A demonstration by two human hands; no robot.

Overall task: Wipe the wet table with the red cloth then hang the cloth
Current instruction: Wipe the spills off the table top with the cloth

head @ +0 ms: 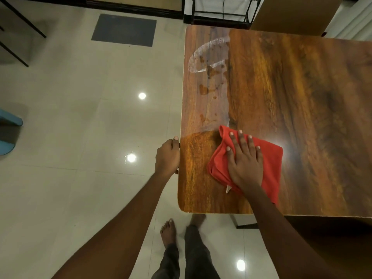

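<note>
So the red cloth (271, 162) is lying folded-ish on the near-left part of the bench (302, 97), and the right hand (244, 164) is on top of it with fingers straight and spread, pressing down rather than gripping. The left hand (167, 156) is curled round the bench's left edge, thumb on top, looks like it's bracing.

The wet patch (209, 71) is further away along the left side: a pale smeary arc plus a scatter of droplets trailing down toward the cloth. None of that looks wiped yet, so I'd say the job is maybe half done at best, and hanging hasn't started.

Things I'd worry about:

- The water sits right next to the left edge. Sweep leftward and it goes over onto the tiled floor (80, 117), which is shiny, and the person is barefoot. Slip risk.
- The palm only presses the cloth, nothing pinches it. On a slick wet surface the cloth could bunch up or slide out from under the hand mid-stroke.
- It's folded thick, so only a small face touches the wood. Easy to smear the streaks around instead of soaking them up, or miss the small drops.
- Reaching to the far end means leaning over, and the weight goes on that left hand.

There's a black rack (221, 9) past the far edge, but I can't tell if that's the hanging spot.
</note>
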